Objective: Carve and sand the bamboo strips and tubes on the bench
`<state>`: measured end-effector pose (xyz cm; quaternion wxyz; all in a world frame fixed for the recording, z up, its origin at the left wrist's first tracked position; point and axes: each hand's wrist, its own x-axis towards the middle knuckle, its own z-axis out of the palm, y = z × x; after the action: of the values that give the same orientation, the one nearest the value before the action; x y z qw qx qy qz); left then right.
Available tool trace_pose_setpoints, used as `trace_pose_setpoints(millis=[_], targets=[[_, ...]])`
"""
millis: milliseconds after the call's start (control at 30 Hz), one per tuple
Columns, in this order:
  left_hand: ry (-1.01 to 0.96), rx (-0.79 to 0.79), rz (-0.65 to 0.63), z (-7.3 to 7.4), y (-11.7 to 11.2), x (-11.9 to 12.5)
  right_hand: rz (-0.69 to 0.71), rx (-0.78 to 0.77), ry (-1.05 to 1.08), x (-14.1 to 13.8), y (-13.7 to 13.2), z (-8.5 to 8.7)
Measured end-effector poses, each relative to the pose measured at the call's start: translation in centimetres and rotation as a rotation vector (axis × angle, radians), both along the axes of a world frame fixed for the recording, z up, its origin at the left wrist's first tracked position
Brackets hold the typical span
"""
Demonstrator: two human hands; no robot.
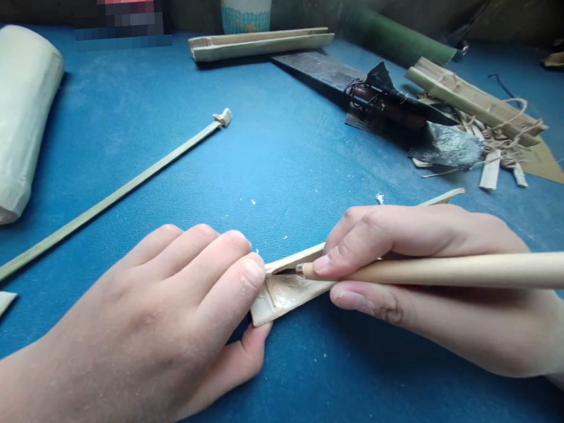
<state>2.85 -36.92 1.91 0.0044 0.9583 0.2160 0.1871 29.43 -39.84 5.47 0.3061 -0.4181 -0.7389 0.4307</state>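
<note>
A pale split bamboo piece lies on the blue table between my hands. My left hand is closed on its left end, fingers curled over the top and thumb underneath. My right hand pinches a carving tool with a light wooden handle. The tool's small metal tip rests in the hollowed face of the bamboo, just right of my left fingertips. The far end of the bamboo sticks out behind my right hand.
A long thin bamboo strip runs diagonally at left. A pale roll lies at far left. At the back are split bamboo halves, a large dark blade, a green tube and bamboo scraps.
</note>
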Motion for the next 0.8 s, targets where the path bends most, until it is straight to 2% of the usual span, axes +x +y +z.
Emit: trace_pose_setpoints(millis=[100,300,433,633,800], targets=[[-0.006,0.003,-0.002,-0.06,-0.09,0.00,0.057,0.023,-0.041,0.05,-0.09,0.12],[0.007,0.053,0.009,-0.10,0.12,-0.01,0.030,0.134,0.000,0.23,-0.20,-0.51],[0.012,0.079,0.023,0.00,0.26,0.12,0.072,0.125,-0.076,0.32,-0.20,-0.29],[0.035,0.038,0.006,0.01,0.21,-0.20,-0.040,0.148,-0.018,0.02,-0.21,-0.27],[0.034,0.046,0.021,-0.09,0.28,-0.05,-0.005,0.146,0.004,-0.08,-0.21,-0.51]])
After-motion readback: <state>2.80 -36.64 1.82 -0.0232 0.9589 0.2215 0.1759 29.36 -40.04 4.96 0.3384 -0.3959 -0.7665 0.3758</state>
